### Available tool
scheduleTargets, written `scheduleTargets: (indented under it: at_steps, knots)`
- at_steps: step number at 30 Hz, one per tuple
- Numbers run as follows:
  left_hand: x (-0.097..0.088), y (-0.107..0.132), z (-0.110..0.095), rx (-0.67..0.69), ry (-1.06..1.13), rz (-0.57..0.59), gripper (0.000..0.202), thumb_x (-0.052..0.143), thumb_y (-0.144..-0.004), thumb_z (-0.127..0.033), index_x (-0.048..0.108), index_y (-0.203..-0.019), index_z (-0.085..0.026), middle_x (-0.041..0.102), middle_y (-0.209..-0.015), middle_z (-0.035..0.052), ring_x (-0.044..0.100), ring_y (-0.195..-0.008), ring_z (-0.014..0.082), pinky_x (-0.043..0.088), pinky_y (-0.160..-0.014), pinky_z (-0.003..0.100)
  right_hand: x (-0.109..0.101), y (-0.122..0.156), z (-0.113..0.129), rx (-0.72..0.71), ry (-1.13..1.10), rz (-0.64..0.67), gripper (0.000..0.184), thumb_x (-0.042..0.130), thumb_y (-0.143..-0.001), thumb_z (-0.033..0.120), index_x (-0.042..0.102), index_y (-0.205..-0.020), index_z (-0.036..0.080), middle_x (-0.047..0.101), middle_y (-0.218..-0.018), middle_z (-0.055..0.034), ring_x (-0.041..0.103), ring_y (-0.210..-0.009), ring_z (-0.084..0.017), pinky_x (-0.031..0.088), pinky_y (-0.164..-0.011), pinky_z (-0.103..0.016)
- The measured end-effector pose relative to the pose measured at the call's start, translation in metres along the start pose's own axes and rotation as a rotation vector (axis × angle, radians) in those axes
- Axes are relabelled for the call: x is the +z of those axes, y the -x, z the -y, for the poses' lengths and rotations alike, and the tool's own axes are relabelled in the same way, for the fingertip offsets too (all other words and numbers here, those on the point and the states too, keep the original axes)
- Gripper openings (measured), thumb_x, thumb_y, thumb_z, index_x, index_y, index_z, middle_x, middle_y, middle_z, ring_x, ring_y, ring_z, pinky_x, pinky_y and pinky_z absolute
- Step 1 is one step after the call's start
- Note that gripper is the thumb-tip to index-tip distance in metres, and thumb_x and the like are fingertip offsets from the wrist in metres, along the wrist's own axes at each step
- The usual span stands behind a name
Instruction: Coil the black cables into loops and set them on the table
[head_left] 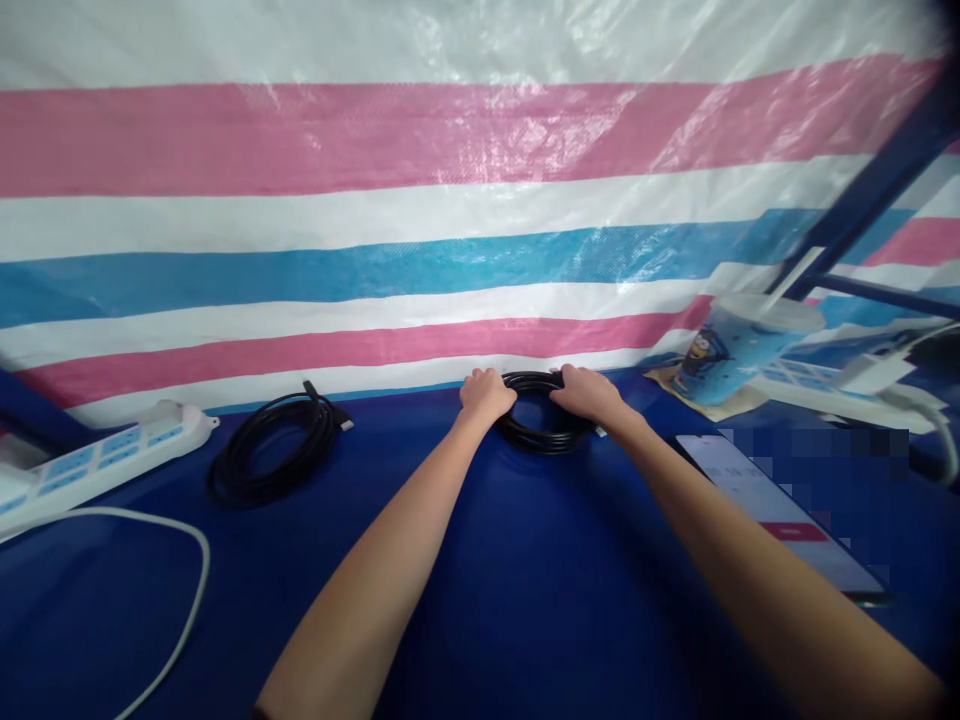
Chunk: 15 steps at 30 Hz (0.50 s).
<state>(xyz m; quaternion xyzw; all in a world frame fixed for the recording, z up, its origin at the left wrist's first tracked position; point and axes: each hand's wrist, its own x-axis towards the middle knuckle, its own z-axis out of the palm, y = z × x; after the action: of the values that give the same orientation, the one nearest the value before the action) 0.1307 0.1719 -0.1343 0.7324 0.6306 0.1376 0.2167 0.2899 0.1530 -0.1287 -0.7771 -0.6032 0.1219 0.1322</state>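
Both hands are on a coiled black cable (544,440) at the back of the blue table, near the striped sheet. My left hand (486,396) is closed round the left side of the coil. On the opposite side, my right hand (591,393) grips the coil, its fingers partly hidden behind it. A small pale connector end (600,432) shows just below the right hand. Further left lies a second coiled black cable (274,450) with a USB-type plug (343,418) at its right side; neither hand touches it.
A white power strip (112,455) and a white cord (204,560) lie at left. To the right are a phone (787,510) with a lit screen, a blue cup (739,350) with a straw, and another power strip (847,395). A striped sheet (375,280) hangs behind the blue table (525,600).
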Motion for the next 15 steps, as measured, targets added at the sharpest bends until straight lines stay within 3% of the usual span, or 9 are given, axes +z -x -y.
scheduleTargets:
  at_steps: [5, 9, 12, 15]
  knots:
    - [-0.009, 0.005, 0.001, 0.015, 0.026, 0.023, 0.039, 0.055, -0.087, -0.036, 0.053, -0.121, -0.016, 0.055, -0.121, 0.0109, 0.057, -0.104, 0.0226, 0.050, -0.086, 0.044, -0.017, 0.010, -0.005, -0.056, -0.014, -0.058, 0.036, 0.055, -0.090, 0.033, 0.053, -0.121, 0.014, 0.056, -0.122, -0.0111, 0.057, -0.107, -0.023, 0.047, -0.090, -0.046]
    - [-0.025, 0.029, 0.010, 0.118, 0.044, -0.067, 0.040, 0.052, -0.089, -0.038, 0.052, -0.122, -0.016, 0.055, -0.122, 0.0113, 0.057, -0.104, 0.0224, 0.049, -0.087, 0.044, -0.038, 0.039, 0.012, -0.196, -0.077, -0.221, 0.045, 0.050, -0.090, 0.026, 0.046, -0.129, 0.006, 0.048, -0.131, -0.0234, 0.045, -0.124, -0.032, 0.033, -0.104, -0.048]
    - [-0.044, 0.067, 0.037, 0.234, 0.000, -0.191, 0.034, 0.046, -0.091, -0.033, 0.052, -0.120, -0.016, 0.055, -0.123, 0.0101, 0.051, -0.115, 0.0224, 0.043, -0.095, 0.042, -0.033, 0.080, 0.036, -0.378, -0.158, -0.231, 0.038, 0.043, -0.090, 0.022, 0.050, -0.125, 0.008, 0.051, -0.129, -0.0198, 0.047, -0.122, -0.030, 0.032, -0.105, -0.043]
    - [-0.064, 0.115, 0.093, 0.272, -0.111, -0.305, 0.031, 0.040, -0.091, -0.028, 0.054, -0.118, -0.020, 0.055, -0.126, 0.0076, 0.044, -0.123, 0.0220, 0.032, -0.106, 0.038, -0.010, 0.126, 0.060, -0.576, -0.250, -0.053, 0.026, 0.048, -0.089, 0.027, 0.060, -0.110, 0.016, 0.062, -0.114, -0.0091, 0.058, -0.107, -0.021, 0.045, -0.093, -0.031]
